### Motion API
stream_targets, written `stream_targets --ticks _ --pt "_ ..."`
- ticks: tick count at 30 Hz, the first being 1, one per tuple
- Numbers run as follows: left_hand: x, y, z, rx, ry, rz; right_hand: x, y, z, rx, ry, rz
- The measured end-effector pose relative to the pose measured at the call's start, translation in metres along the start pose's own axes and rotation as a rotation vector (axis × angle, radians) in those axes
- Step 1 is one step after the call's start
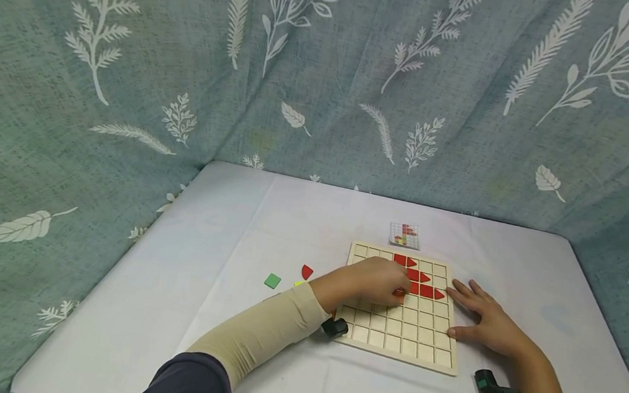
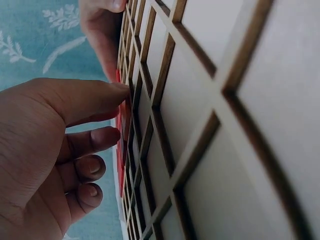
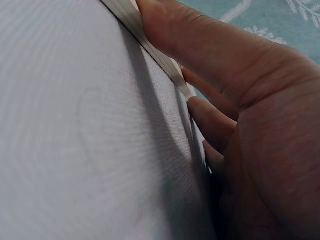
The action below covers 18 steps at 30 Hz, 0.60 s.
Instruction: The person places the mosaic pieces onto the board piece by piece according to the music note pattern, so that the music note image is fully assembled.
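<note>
Furthest left, at 9 to 10 o'clock from the board, a flat green square is lying on smooth white cloth. Next come a partly hidden yellow piece and a red wedge with one rounded side.

The left hand is reaching over the board's 10 o'clock side. Its thumb and forefinger appear to be pinching an orange tile, mostly covered, just towards 12 o'clock from the board's centre; the other fingers are curling inward. The step in hand seems to be seating this tile. The next move seems to call for squaring it within a cell, then letting go.

A small glossy-looking card with a coloured grid picture is lying beyond the board, at 12 o'clock. The board itself is showing pale, wood-like ridges framing shallow square cells. Towards 1 o'clock, red tiles are forming three rows with pointed right ends.

Furthest right, at 3 o'clock, the right hand is resting against the rim, fingers straight and spread, thumb apart, seemingly steadying the board.
</note>
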<state>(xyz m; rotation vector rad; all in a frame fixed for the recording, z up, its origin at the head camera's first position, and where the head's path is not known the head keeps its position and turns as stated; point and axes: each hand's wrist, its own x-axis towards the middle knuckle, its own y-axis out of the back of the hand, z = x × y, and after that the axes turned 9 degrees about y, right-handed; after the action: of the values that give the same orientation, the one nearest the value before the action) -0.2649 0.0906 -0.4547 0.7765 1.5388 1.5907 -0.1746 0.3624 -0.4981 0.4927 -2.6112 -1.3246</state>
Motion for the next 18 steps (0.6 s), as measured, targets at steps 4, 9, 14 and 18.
stream_targets --ticks 4,9,14,18 --pt "0.0001 0.0017 0.0005 -0.01 -0.011 -0.011 -0.0001 -0.0002 -0.0005 0.004 -0.004 0.001" --pt "0.0002 0.0004 -0.0019 0.0 -0.01 -0.029 0.0 -0.0005 -0.0018 0.002 -0.017 0.001" --pt "0.0007 -0.0017 -0.0045 0.001 -0.02 -0.028 -0.0001 -0.0009 -0.0017 0.0 -0.03 0.003" --pt "-0.0016 -0.0023 -0.0048 0.01 -0.026 -0.028 -0.0008 0.0 -0.0018 -0.001 -0.024 -0.001"
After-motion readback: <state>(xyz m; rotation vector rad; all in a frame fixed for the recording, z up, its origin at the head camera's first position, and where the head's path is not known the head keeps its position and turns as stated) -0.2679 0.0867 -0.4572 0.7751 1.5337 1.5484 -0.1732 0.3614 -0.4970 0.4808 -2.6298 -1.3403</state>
